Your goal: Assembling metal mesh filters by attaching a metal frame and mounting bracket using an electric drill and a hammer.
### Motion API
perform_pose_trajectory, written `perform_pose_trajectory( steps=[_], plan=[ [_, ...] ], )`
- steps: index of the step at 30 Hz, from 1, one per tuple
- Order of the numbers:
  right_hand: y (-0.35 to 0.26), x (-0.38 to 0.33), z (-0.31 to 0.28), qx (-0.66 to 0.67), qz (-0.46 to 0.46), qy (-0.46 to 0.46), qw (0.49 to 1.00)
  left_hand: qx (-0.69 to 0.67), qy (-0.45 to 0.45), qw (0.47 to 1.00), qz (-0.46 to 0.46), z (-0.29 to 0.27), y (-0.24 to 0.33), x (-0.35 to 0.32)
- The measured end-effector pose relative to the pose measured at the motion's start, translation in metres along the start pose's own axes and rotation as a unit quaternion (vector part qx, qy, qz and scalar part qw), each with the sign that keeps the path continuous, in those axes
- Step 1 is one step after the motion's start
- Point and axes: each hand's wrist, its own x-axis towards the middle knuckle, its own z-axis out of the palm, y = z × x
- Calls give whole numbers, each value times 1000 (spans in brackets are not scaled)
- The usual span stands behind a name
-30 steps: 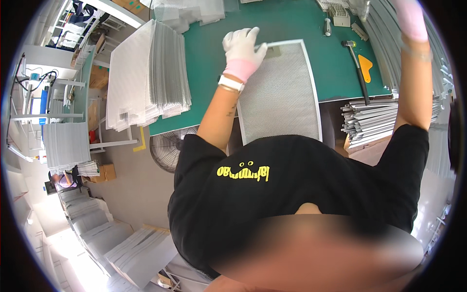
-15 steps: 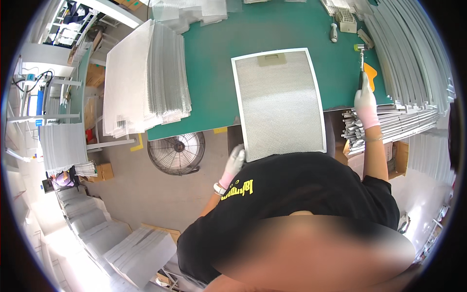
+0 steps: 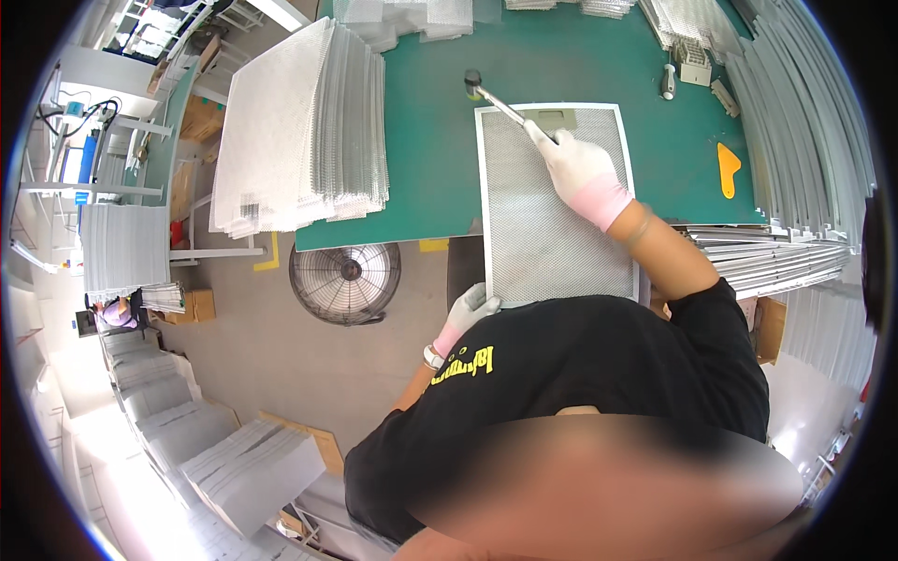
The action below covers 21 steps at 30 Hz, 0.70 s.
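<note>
A rectangular mesh filter panel (image 3: 552,245) in a pale metal frame lies on the green table, its near end reaching past the table edge to my body. A tan latch piece shows at its far end. My gloved right hand (image 3: 578,170) is closed round the handle of a small mallet (image 3: 499,101), held above the panel. The mallet's head, dark and yellowish, is beyond the panel's far left corner. With its fingers at the near left corner of the frame, my gloved left hand (image 3: 470,309) grips the panel's edge; part of the grip is hidden.
A tall stack of mesh sheets (image 3: 276,131) stands on the table's left. On the right lie an orange scraper (image 3: 728,170), a screwdriver (image 3: 668,82), a small beige block (image 3: 692,64) and long metal strips (image 3: 795,131). A floor fan (image 3: 348,280) stands below the table.
My right hand has lifted the mallet from the table's right side and swung it left across the panel. My left hand has come onto the panel's near left corner. The view has shifted slightly.
</note>
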Motion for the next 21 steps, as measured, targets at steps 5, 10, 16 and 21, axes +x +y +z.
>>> perform_pose_trajectory(
  steps=[5, 10, 16, 21],
  plan=[
    [-8, -6, 3, -6, -13, -3, 1000, -20, -17, 1000, -3, -1, 4, 2],
    [0, -8, 5, 29, -5, 3, 1000, 17, -18, 1000, 11, 3, 12, -3],
    [87, -32, -14, -62, 116, 166, 977, 55, 122, 981, 140, -31, 37, -8],
    [162, -118, -25, -164, 203, 164, 951, 232, 130, 915, 304, -71, 105, -8]
  ],
)
